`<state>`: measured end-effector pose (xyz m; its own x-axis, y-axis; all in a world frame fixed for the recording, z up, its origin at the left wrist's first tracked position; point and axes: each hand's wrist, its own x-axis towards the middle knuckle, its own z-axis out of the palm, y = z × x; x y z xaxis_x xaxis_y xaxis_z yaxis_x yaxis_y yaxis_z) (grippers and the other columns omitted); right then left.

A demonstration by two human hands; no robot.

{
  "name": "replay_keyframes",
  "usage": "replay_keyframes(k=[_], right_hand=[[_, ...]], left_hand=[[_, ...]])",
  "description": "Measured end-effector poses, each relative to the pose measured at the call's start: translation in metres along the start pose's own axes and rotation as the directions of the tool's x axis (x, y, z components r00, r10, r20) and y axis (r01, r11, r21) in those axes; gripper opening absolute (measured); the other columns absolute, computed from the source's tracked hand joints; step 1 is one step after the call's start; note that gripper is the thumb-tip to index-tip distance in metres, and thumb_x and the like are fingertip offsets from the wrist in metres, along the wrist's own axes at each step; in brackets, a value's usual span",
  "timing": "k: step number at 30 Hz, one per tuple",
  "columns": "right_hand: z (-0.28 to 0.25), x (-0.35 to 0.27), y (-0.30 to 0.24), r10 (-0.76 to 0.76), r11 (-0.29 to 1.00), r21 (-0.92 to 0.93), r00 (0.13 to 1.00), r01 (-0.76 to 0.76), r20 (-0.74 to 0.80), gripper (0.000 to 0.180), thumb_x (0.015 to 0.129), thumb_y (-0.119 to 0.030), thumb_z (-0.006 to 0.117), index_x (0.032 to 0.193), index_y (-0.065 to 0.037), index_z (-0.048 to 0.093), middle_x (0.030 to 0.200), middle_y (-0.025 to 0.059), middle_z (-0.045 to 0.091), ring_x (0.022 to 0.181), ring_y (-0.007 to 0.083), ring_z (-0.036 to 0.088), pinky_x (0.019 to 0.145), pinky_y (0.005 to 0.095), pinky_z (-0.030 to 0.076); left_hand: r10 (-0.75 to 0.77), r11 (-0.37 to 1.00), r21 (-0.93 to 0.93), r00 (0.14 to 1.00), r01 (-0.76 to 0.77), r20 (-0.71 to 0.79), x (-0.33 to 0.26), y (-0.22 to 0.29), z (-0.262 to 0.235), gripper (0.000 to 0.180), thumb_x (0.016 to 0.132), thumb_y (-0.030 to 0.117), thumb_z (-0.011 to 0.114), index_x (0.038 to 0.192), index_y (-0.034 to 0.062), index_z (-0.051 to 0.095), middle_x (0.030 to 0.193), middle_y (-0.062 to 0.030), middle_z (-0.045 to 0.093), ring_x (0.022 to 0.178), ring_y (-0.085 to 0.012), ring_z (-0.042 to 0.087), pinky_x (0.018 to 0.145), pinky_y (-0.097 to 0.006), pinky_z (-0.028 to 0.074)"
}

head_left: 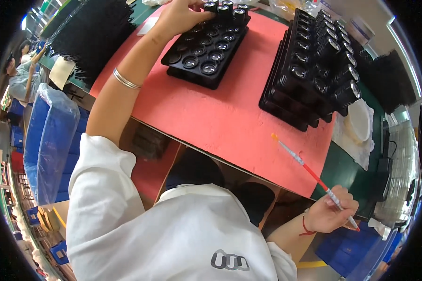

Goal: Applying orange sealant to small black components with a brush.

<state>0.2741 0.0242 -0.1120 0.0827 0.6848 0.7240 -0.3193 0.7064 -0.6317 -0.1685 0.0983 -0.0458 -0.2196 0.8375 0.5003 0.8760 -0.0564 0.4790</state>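
My left hand (180,16) reaches to the far end of a black tray (192,75) on the red mat and touches the black cylindrical lens parts (225,9) standing in its far row; whether it grips one I cannot tell. The tray's nearer pockets hold flat round lenses (209,68). My right hand (333,210) is low at the right, off the table edge, shut on a thin red and white stick with an orange tip (305,164) that points up and left over the mat. A silver bangle is on my left wrist and a red cord on my right.
A stack of black trays filled with black lens barrels (314,70) stands on the right of the red mat (220,122). A white dish on a cloth (358,122) lies beyond it. Piled black trays (94,33) are at the far left, blue crates (51,140) below left.
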Motion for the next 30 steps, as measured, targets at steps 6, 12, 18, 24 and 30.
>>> replay_keyframes(k=[6, 12, 18, 24, 30], right_hand=[[0.002, 0.0, -0.001, -0.002, 1.0, -0.018, 1.0, 0.002, -0.003, 0.029, 0.092, -0.03, 0.04, 0.075, -0.006, 0.042, 0.058, 0.0007, 0.034, 0.054, 0.01, 0.031, 0.054, 0.0267, 0.025], [0.005, 0.001, -0.002, 0.009, 0.999, 0.037, 1.0, -0.008, -0.025, 0.029, 0.092, -0.029, 0.041, 0.074, -0.007, 0.042, 0.058, 0.0006, 0.034, 0.053, 0.0101, 0.031, 0.054, 0.0254, 0.024], [0.002, 0.001, -0.003, -0.025, 1.0, -0.021, 0.998, 0.024, -0.051, 0.03, 0.092, -0.028, 0.04, 0.074, -0.004, 0.042, 0.057, 0.004, 0.039, 0.048, 0.0116, 0.034, 0.049, 0.0268, 0.027], [0.008, 0.003, -0.004, -0.051, 0.994, -0.095, 0.998, 0.046, -0.048, 0.031, 0.092, -0.03, 0.041, 0.075, -0.005, 0.043, 0.057, 0.0042, 0.041, 0.047, 0.0109, 0.034, 0.049, 0.026, 0.027], [0.009, 0.002, -0.001, -0.067, 0.987, -0.149, 0.996, 0.057, -0.059, 0.032, 0.091, -0.031, 0.041, 0.073, -0.005, 0.044, 0.056, 0.0038, 0.042, 0.045, 0.0101, 0.034, 0.047, 0.0257, 0.026]], left_hand=[[-0.174, 0.984, 0.04, 0.983, 0.176, -0.059, -0.008, 0.032, -0.006, 0.029, 0.065, 0.026, 0.071, 0.079, 0.0012, 0.064, 0.063, -0.0072, 0.06, 0.058, -0.0155, 0.057, 0.056, -0.028, 0.046], [-0.025, 0.994, 0.106, 0.999, 0.028, -0.027, -0.002, 0.004, -0.005, 0.036, 0.07, 0.026, 0.07, 0.095, 0.0007, 0.064, 0.071, -0.004, 0.059, 0.064, -0.0093, 0.052, 0.061, -0.025, 0.043], [-0.139, 0.99, 0.038, 0.99, 0.139, -0.021, -0.004, 0.001, 0.001, 0.041, 0.066, 0.037, 0.07, 0.09, 0.0048, 0.066, 0.074, -0.0087, 0.064, 0.068, -0.0191, 0.061, 0.064, -0.03, 0.047], [-0.128, 0.992, -0.02, 0.991, 0.127, -0.033, -0.004, 0.003, 0.001, 0.038, 0.066, 0.033, 0.071, 0.089, 0.0034, 0.065, 0.068, -0.0041, 0.06, 0.062, -0.014, 0.057, 0.059, -0.027, 0.044], [-0.186, 0.981, 0.047, 0.982, 0.186, -0.005, -0.004, 0.005, -0.006, 0.038, 0.065, 0.034, 0.071, 0.09, 0.0057, 0.066, 0.07, -0.0035, 0.059, 0.065, -0.0151, 0.057, 0.061, -0.028, 0.044]])
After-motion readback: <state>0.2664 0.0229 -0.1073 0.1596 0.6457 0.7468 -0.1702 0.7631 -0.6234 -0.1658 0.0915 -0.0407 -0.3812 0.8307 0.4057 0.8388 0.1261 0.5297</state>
